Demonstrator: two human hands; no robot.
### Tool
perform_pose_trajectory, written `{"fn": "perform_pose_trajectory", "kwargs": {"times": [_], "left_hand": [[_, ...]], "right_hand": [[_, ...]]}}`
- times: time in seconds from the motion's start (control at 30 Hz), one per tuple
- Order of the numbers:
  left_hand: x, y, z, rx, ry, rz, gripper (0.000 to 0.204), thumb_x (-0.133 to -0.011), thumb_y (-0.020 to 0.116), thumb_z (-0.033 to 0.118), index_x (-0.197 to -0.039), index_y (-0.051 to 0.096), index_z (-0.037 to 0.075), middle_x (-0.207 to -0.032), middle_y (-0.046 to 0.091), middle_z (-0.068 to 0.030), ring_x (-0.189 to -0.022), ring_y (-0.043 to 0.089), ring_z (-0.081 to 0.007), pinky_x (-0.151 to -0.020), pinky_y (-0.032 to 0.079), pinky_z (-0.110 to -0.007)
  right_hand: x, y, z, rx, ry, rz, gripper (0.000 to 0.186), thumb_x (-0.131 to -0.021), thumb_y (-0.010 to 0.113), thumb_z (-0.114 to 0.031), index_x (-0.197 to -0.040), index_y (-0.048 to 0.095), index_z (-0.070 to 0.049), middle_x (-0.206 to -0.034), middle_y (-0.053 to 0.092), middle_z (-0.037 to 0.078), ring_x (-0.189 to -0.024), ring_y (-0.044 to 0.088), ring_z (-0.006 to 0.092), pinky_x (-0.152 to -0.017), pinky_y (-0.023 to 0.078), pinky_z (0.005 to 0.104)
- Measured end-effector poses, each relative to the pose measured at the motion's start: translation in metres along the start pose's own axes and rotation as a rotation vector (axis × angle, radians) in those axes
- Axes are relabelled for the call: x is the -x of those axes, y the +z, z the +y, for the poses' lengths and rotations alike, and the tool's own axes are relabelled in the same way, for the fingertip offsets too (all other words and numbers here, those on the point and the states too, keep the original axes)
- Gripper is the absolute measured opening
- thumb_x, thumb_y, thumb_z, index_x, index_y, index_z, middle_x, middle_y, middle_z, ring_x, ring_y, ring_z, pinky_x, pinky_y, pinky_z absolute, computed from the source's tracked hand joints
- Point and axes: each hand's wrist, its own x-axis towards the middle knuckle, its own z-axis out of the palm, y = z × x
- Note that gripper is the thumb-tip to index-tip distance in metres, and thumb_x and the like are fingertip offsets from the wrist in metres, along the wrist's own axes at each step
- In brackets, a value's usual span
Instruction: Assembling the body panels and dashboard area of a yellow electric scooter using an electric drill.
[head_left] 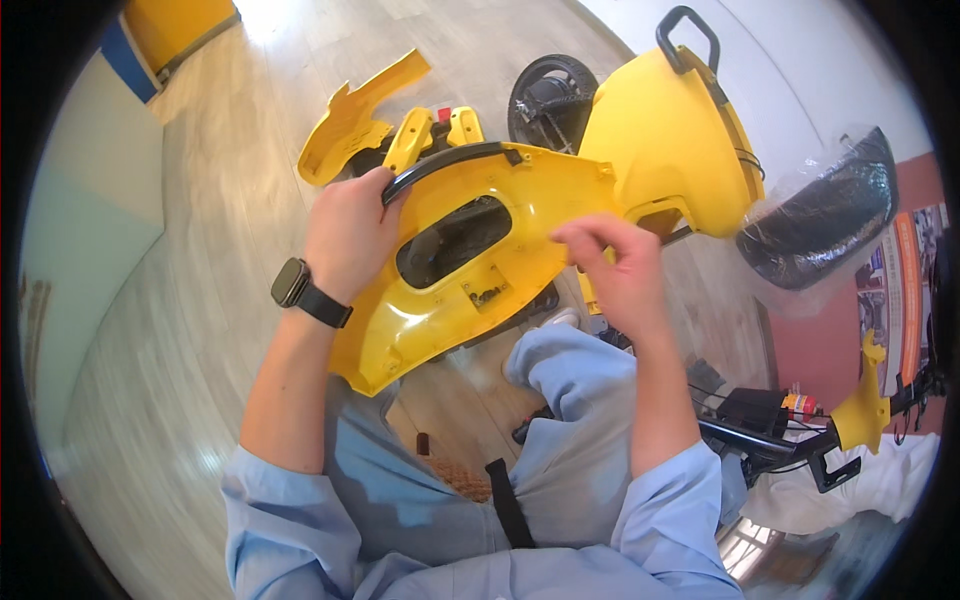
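Note:
A large curved yellow plastic body panel [540, 215] with an oval opening is held up in front of me, its hollow inner side facing me. A black curved handle [450, 165] runs along its upper edge. My left hand [350, 230], with a black watch on the wrist, is closed around the upper left of the panel at the handle's end; its fingertips are hidden behind. By the panel's right edge, my right hand [620, 265] has its fingers curled in toward the thumb. Whether anything small is between them cannot be seen.
A bigger yellow body shell [660, 130] with a black handle stands beyond, near a black wheel [555, 100]. Another yellow panel [345, 125] lies on the wood floor. At right are a plastic-wrapped black seat [825, 215] and a black bar with cables [755, 440].

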Motion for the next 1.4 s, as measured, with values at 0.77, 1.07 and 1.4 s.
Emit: {"fn": "perform_pose_trajectory", "kwargs": {"times": [0.77, 1.07, 1.4], "left_hand": [[0.040, -0.074, 0.163, -0.231, 0.019, -0.089, 0.010, -0.087, 0.063, 0.007, -0.094, 0.059, 0.000, -0.067, 0.055, -0.0167, -0.058, 0.049, -0.0237, -0.059, 0.044, -0.034], [0.113, -0.105, 0.211, -0.208, -0.028, -0.274, 0.015, -0.084, 0.069, 0.011, -0.093, 0.060, 0.003, -0.072, 0.063, -0.0172, -0.066, 0.063, -0.0357, -0.060, 0.050, -0.038], [0.144, -0.092, 0.167, -0.198, 0.028, -0.281, 0.016, -0.084, 0.068, 0.012, -0.095, 0.058, 0.005, -0.073, 0.065, -0.0153, -0.067, 0.064, -0.0344, -0.061, 0.051, -0.039]], "right_hand": [[0.480, 0.034, 0.345, 0.731, 1.154, -0.158, 0.056, -0.077, 0.071, -0.033, -0.118, 0.052, 0.001, -0.122, 0.056, 0.017, -0.122, 0.047, 0.0367, -0.104, 0.037, 0.0461], [0.502, 0.032, 0.398, 0.318, 1.291, -0.091, 0.064, -0.077, 0.071, -0.023, -0.123, 0.036, 0.004, -0.116, 0.059, 0.027, -0.110, 0.057, 0.0412, -0.097, 0.045, 0.0446], [0.423, -0.014, 0.257, 0.447, 1.136, -0.023, 0.059, -0.079, 0.068, -0.031, -0.123, 0.047, 0.002, -0.097, 0.067, 0.026, -0.095, 0.064, 0.0423, -0.086, 0.050, 0.0466]]}}
